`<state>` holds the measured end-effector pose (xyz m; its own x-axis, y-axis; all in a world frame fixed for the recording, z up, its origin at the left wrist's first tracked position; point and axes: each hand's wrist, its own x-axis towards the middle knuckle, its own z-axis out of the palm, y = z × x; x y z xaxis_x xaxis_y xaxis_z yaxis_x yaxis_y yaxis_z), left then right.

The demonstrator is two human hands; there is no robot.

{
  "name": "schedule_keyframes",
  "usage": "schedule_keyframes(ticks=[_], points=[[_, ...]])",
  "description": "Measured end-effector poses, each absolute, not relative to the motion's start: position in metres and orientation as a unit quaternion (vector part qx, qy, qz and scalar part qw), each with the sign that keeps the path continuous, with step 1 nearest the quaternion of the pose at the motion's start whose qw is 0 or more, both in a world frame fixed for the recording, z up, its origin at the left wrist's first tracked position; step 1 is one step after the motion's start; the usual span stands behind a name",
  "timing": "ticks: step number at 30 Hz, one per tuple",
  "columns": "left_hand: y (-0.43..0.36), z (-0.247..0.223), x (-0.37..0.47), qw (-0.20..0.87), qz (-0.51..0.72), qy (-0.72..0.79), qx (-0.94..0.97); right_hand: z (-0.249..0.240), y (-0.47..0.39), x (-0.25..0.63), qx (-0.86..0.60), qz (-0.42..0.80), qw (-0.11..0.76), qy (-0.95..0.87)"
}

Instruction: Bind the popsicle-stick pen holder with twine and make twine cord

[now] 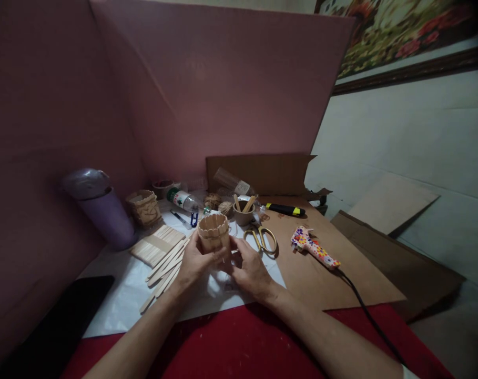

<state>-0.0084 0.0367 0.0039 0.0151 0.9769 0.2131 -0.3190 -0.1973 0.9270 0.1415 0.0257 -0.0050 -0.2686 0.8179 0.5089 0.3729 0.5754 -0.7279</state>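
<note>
Between my two hands is a small round cup made of wooden craft sticks (214,235), upright, its scalloped rim facing me and a band running round it below the rim. My left hand (195,259) wraps its left side and front. My right hand (250,267) has its fingers closed against the cup's lower right side; the fingertips are partly hidden. Loose craft sticks (164,268) lie just left of my left hand, beside a banded bundle of sticks (158,245). Gold-handled scissors (265,241) rest beyond my right hand.
A floral glue gun (314,248) with a black cord lies on cardboard (353,279) at right. Behind are a utility knife (285,209), a small pot with sticks (244,216), twine balls (213,201), plastic bottles (183,200) and a woven cup (144,209). A purple tumbler (104,216) stands left.
</note>
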Motion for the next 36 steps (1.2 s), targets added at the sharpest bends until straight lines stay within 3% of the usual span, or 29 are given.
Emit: schedule_keyframes(ticks=[8, 16, 36], points=[[0.022, 0.021, -0.002, 0.634, 0.639, 0.275, 0.337, -0.008, 0.019, 0.14, -0.39, 0.191, 0.434, -0.789], [0.006, 0.027, 0.005, 0.714, 0.573, 0.242, 0.32, -0.005, 0.008, 0.135, -0.409, 0.095, 0.469, -0.777], [0.003, 0.027, 0.007, 0.708, 0.583, 0.224, 0.331, -0.01, 0.009, 0.134, -0.418, 0.096, 0.47, -0.771]])
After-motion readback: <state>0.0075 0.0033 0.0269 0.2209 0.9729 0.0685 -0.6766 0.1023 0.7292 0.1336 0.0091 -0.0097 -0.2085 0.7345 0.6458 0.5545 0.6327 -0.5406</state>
